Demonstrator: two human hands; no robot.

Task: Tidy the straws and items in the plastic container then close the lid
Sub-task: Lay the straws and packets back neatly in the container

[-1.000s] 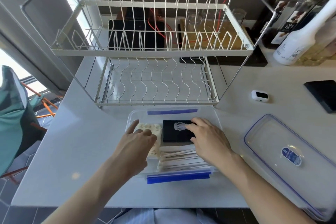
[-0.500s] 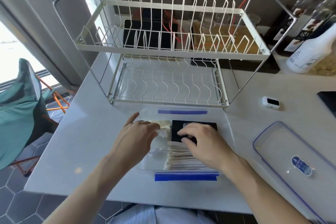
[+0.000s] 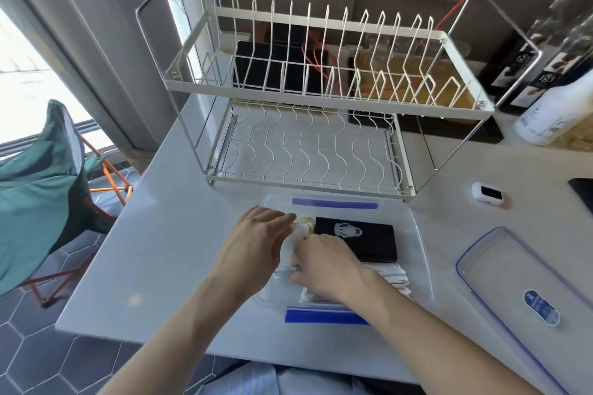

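Clear plastic container (image 3: 417,234) sits open at the counter's near edge, just in front of the white wire dish rack (image 3: 308,125). Blue latch flaps hang at its far and near sides, folded out so nothing blocks the rim.

Inside: black box with a pale printed emblem (image 3: 356,242) lies flat against the far right of the floor, squared to the wall, which leaves the near strip free. Paper-wrapped straws (image 3: 398,279) lie in that strip, roughly parallel, ends fanning out slightly at the right. A cream-coloured packet (image 3: 303,223) occupies the far left corner beside the box.

Left hand (image 3: 253,247) reaches in over the left wall, fingers extended and lying on the cream packet; judged to be steadying or nudging it toward the corner. No curl round it that I can see.

Right hand (image 3: 327,269) is knuckles-up over the left ends of the straws, fingers bent down into the contents. It appears to be gathering the straw ends, though whether it actually pinches anything is hidden under the hand (cannot tell).

Lid (image 3: 500,269) lies flat on the counter to the right, well apart from the container, oval label up, out of the way while sorting goes on. Closing not yet begun.

Small white device (image 3: 487,195) rests beyond the lid.
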